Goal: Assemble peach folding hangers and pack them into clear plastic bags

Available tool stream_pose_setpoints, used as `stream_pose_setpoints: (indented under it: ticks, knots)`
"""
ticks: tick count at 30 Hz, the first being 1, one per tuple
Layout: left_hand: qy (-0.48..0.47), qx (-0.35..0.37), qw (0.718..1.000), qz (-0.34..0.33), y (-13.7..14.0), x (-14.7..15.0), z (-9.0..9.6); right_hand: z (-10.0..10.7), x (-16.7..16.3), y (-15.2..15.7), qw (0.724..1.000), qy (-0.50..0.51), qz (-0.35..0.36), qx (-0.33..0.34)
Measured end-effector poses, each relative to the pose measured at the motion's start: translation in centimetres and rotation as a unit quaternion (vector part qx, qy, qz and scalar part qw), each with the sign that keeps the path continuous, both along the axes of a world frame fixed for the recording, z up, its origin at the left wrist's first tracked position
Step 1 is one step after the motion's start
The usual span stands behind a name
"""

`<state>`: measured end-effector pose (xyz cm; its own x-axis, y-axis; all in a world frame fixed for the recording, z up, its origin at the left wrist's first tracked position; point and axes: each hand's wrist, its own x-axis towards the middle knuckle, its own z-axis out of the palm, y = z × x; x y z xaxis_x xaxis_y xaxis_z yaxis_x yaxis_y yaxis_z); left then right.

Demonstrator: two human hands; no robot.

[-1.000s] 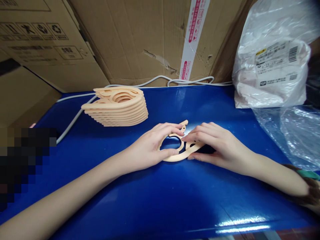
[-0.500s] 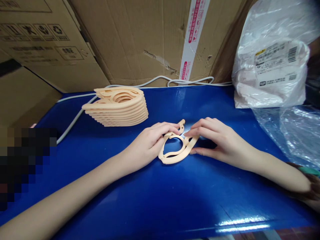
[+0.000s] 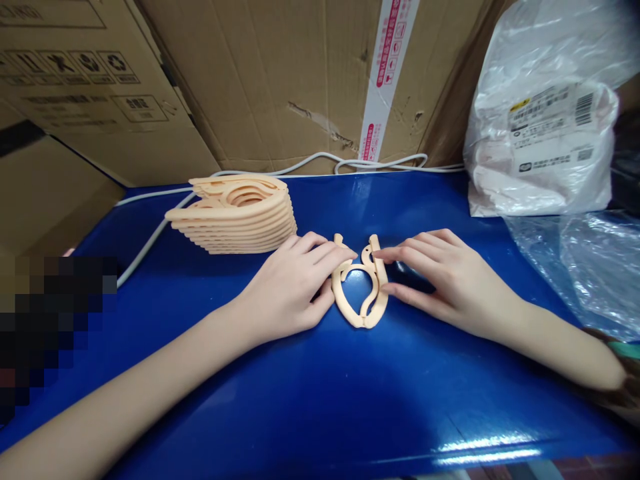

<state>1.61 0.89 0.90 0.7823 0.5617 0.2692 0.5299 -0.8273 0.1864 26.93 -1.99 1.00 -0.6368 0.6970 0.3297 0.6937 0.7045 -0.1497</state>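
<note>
A beige plastic folding hanger [image 3: 379,300] lies folded on the blue tabletop, its two arms side by side, pointing away from me, with a round opening between them. My left hand [image 3: 300,283] is closed on the left arm, fingertips over the top and thumb against the outer side; part of that arm is hidden beneath the fingers. On the other side, my right hand [image 3: 445,277] has its index fingertip on the right arm and its thumb at the outer edge. Behind my left hand stands a neat stack of similar folded hangers [image 3: 240,217].
A white cable [image 3: 320,156] runs along the table's back edge and down the left. Cardboard boxes [image 3: 260,80] stand behind and at left. At right are a white plastic parcel bag [image 3: 540,147] with a label and clear plastic film [image 3: 590,267] on the blue table [image 3: 320,400].
The hanger has turned from slanted to pointing straight away from me, and its arms now lie evenly side by side. My left hand has shifted slightly up; the right has moved little.
</note>
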Motion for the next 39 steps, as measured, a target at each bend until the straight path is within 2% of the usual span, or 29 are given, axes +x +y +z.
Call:
stream_pose_setpoints:
  ticks: [4,9,13,16,18,21,23,25,28,32,36,39]
  knots:
    - [-0.023,-0.036,0.999,-0.003,0.0,0.1,-0.4,-0.1,-0.2,-0.1,1.000,-0.011,0.013,-0.013]
    - [-0.037,-0.092,0.995,-0.018,0.1,-0.1,-0.9,-0.5,-0.1,0.1,0.996,-0.015,0.060,-0.064]
    - [-0.034,-0.111,0.993,-0.032,0.1,-0.1,-1.1,-0.6,-0.1,0.1,0.988,-0.046,0.098,-0.115]
    - [-0.036,-0.115,0.992,-0.021,0.2,-0.1,-1.1,-0.4,-0.2,0.0,0.986,-0.025,0.111,-0.124]
    - [-0.042,-0.114,0.993,-0.010,0.3,-0.1,-1.0,-0.3,-0.2,0.0,0.990,0.007,0.091,-0.106]
    - [-0.054,-0.096,0.994,-0.003,0.2,-0.1,-0.7,-0.2,0.0,0.1,0.995,0.057,-0.001,-0.083]
    - [-0.062,-0.075,0.995,-0.001,0.1,0.0,-0.6,-0.1,0.2,0.2,0.988,0.094,-0.074,-0.102]
    - [-0.072,-0.055,0.996,0.000,0.0,0.0,-0.5,0.1,0.3,0.2,0.972,0.132,-0.119,-0.152]
    - [-0.079,-0.036,0.996,0.001,-0.3,0.1,-0.2,0.4,0.3,0.3,0.953,0.172,-0.125,-0.217]
    - [-0.045,-0.034,0.998,0.020,-0.9,0.8,0.8,0.7,0.2,0.3,0.943,0.213,-0.113,-0.229]
    - [-0.027,-0.026,0.999,0.029,-1.4,1.0,2.9,0.5,0.6,0.4,0.935,0.247,-0.104,-0.231]
    - [-0.011,0.006,0.999,0.034,-1.5,-0.1,5.0,0.3,0.9,0.5,0.937,0.242,-0.108,-0.229]
